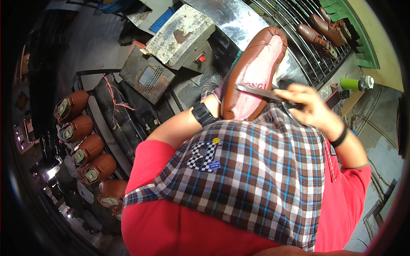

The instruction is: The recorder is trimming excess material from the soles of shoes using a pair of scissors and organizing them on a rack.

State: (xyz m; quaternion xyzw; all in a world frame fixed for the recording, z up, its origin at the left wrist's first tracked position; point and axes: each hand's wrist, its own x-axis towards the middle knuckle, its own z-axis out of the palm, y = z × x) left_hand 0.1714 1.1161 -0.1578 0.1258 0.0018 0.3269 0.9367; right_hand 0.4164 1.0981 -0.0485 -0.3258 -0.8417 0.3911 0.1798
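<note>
A brown leather shoe upper (267,42) is held upside down in front of my apron, its pink insole (256,74) facing up and its toe pointing away. My left hand (217,104) grips it from the left and underneath; most of the fingers are hidden behind the shoe. Closed around a metal hand tool (260,91) with a long, narrow, blade-like end and dark handle, my right hand (311,104) is on the shoe's right side. The tool's tip lies over the insole; its exact kind is partly hidden by the fingers.
Brown shoes (329,34) rest on a metal bar rack (290,30) at the far right. Several more (92,147) line the left rack. Ahead stand a paint-worn metal box (181,34) and a vented box (147,74). A green bottle (351,84) lies right, near a phone (333,100).
</note>
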